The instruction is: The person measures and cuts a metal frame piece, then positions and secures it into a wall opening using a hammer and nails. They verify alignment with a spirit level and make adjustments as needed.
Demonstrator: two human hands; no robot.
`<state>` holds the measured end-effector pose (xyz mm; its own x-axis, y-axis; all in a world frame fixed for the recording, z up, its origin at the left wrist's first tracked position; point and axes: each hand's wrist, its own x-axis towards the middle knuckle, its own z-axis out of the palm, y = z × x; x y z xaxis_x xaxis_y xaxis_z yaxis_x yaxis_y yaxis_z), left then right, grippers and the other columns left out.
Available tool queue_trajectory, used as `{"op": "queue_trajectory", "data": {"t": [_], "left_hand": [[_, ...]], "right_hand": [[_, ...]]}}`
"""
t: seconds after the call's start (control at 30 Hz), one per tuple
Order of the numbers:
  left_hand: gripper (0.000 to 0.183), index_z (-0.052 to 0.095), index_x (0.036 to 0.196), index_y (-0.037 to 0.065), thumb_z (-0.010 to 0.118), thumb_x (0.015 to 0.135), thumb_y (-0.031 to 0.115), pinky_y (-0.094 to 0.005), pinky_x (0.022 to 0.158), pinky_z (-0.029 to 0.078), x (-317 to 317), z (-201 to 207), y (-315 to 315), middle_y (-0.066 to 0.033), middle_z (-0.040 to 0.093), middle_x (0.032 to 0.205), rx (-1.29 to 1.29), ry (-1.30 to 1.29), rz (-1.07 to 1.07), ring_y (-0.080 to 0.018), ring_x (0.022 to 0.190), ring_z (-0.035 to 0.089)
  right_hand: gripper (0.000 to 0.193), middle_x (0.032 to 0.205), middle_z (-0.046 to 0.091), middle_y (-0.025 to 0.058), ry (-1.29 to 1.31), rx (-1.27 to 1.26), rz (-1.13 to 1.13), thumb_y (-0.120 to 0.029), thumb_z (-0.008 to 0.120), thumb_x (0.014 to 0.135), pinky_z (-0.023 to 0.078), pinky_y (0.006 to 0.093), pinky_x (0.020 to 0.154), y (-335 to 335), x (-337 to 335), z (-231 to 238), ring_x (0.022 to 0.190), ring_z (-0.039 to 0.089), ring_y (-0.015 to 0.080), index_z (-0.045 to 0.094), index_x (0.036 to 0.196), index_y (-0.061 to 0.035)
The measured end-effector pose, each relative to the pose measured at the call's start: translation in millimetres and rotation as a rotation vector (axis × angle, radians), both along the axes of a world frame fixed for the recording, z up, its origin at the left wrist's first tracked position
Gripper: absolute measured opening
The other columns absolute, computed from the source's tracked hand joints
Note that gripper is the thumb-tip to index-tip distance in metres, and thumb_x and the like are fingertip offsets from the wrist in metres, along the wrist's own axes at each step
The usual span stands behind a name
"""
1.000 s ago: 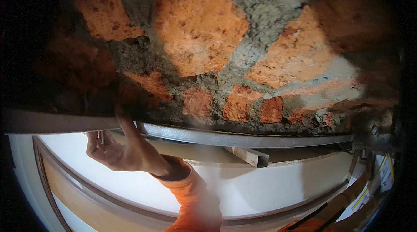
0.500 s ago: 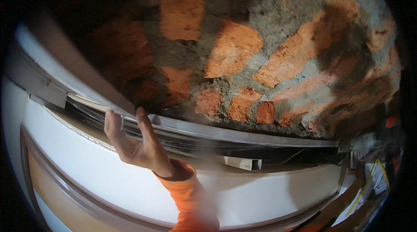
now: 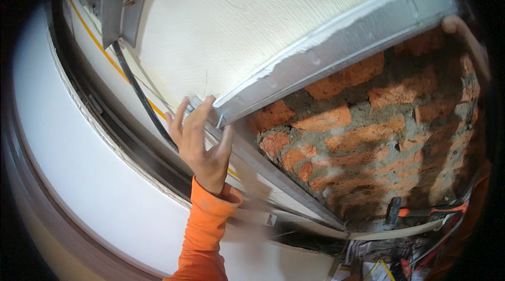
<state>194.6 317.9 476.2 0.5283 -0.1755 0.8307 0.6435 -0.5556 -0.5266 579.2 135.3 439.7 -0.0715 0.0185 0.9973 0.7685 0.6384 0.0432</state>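
My left hand, in an orange sleeve, reaches up with its fingers apart. Its fingertips touch the corner where a grey metal profile meets a long metal rail. Beside the thumb, a small screw sticks out of the profile's end. A white textured panel lies along the profile, tilted. At the far right, my right hand grips the profile's other end; most of its fingers are hidden.
A rough brick wall fills the right side. A hammer with an orange-and-black handle lies low at right. Another metal profile with a screw stands at upper left, near a black cable. A white curved board runs along the left.
The view has swung, and the white panel with its metal profile now shows broadly above my left hand. My left fingers have spread from around the panel edge. My right hand has come into view.
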Motion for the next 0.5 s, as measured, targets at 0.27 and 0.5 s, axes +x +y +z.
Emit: {"op": "queue_trajectory", "data": {"t": [0.27,0.5], "left_hand": [[0.057,0.065,0.111,0.008,0.079,0.056,0.001,-0.0494,0.109,0.036,18.5,-7.5,2.4,-0.0103,0.062,0.102,0.046,-0.128,0.025,-0.0355,0.114,0.056],[0.053,0.063,0.107,0.008,0.08,0.056,0.003,-0.0461,0.102,0.04,24.3,-0.5,15.5,-0.0096,0.062,0.103,0.101,-0.108,-0.083,-0.0351,0.113,0.055]], "right_hand": [[0.04,0.108,0.068,0.0174,-0.039,-0.018,0.089,0.01,0.07,0.087,0.058,0.0293,0.082,15.5,22.3,-11.3,0.089,0.069,0.0192,0.057,0.125,0.0114],[0.041,0.107,0.069,0.0167,-0.003,0.025,0.12,0.01,0.066,0.09,0.059,0.0294,0.083,6.7,27.8,-10.4,0.089,0.071,0.0203,0.054,0.128,0.011]]}}
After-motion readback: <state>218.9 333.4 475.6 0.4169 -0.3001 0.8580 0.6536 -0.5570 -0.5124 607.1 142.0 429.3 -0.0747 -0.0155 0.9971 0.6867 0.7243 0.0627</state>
